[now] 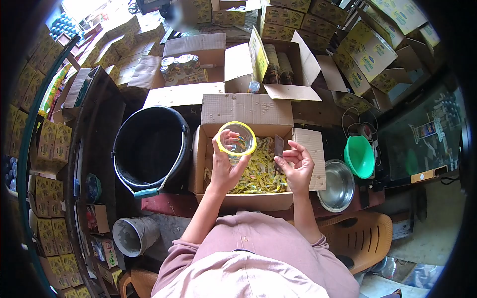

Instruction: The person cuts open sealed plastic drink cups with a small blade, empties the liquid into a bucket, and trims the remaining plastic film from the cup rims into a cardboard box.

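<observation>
My left hand [226,166] holds a clear round jar [237,139] with a yellow rim, its round end facing up toward the camera. To the right, my right hand [298,168] pinches a small dark flat piece [278,147] between thumb and fingers. The jar and the dark piece are apart. Both hands are over an open cardboard box [247,109], which holds many yellow-green strips [253,175]. What the strips are made of is hard to tell.
A black bucket [151,149] stands left of the box. A metal bowl [336,186] and a green basket [358,157] are at the right. Behind are open cartons, one with jars [179,68]. A grey bucket [130,237] sits lower left, beside an orange chair [355,238] further right.
</observation>
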`<control>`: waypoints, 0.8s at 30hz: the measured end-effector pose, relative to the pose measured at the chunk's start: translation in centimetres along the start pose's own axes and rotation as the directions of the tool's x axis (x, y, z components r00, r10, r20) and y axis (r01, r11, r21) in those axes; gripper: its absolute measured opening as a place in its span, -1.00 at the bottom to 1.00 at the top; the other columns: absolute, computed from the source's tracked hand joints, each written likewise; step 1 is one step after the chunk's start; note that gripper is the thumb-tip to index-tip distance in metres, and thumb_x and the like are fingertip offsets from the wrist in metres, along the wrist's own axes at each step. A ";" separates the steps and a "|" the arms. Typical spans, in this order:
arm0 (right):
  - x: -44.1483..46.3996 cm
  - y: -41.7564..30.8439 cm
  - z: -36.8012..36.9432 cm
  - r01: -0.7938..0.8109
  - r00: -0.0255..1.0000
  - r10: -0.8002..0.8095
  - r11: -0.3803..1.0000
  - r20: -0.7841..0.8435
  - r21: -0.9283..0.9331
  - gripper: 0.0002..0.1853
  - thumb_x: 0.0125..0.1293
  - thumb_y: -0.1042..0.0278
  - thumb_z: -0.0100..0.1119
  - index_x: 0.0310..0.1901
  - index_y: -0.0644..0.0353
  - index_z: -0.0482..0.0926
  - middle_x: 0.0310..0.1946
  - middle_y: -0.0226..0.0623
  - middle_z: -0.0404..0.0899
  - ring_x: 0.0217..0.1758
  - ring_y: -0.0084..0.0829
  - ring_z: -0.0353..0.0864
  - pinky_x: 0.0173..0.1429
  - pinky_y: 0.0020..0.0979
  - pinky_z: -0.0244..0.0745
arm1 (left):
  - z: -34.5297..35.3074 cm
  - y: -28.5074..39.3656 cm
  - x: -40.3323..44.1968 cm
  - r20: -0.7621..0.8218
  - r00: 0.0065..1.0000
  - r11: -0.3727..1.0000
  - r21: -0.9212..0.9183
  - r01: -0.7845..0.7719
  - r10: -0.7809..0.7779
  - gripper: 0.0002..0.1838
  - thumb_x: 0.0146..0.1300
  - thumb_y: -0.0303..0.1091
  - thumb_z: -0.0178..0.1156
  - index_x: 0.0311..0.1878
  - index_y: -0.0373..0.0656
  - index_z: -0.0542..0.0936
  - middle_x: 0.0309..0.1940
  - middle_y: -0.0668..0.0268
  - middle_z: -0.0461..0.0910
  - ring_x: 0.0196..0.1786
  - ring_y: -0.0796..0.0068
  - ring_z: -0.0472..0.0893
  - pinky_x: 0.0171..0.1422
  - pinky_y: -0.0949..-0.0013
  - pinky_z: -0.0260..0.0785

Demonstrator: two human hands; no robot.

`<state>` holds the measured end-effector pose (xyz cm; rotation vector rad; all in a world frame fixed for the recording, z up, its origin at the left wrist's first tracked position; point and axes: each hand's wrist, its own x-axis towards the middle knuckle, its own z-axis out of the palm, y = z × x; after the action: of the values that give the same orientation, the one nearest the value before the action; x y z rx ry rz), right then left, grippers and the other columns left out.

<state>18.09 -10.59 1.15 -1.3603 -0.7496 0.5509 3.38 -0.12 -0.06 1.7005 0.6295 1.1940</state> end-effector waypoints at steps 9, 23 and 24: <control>-0.8 -3.0 3.2 0.299 0.952 -0.304 0.946 -0.027 -0.122 -0.72 -0.03 0.69 0.25 -0.23 0.25 0.54 -0.40 -0.40 0.49 -0.31 -0.63 0.49 -0.24 -0.64 0.48 | 0.5 1.0 -0.3 -0.017 0.999 0.998 -0.048 -0.034 0.033 -0.24 -0.09 -0.51 0.33 0.09 -0.14 0.02 -0.05 0.13 0.32 -0.01 0.34 0.42 -0.01 0.34 0.34; -1.8 -3.1 4.9 0.494 0.852 -0.523 0.808 -0.005 -0.322 -0.77 -0.05 0.65 0.28 -0.29 0.26 0.56 -0.53 -0.36 0.48 -0.46 -0.59 0.45 -0.40 -0.60 0.33 | 0.6 0.9 -1.0 0.008 0.999 0.999 -0.010 -0.049 0.050 -0.25 -0.11 -0.39 0.38 0.12 -0.26 0.15 -0.04 0.16 0.26 -0.01 0.36 0.41 0.04 0.34 0.32; -1.8 -3.2 5.0 0.497 0.849 -0.529 0.803 -0.008 -0.328 -0.77 -0.05 0.65 0.28 -0.29 0.26 0.57 -0.54 -0.36 0.48 -0.47 -0.59 0.45 -0.41 -0.60 0.33 | 0.7 1.0 -1.1 0.002 0.999 0.999 -0.022 -0.047 0.047 -0.24 -0.11 -0.39 0.38 0.13 -0.26 0.14 -0.04 0.16 0.27 0.00 0.35 0.40 0.05 0.34 0.31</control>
<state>12.94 -9.12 4.21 -1.3836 -1.1122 -0.0781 3.51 -1.70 0.31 1.7064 0.5758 1.2269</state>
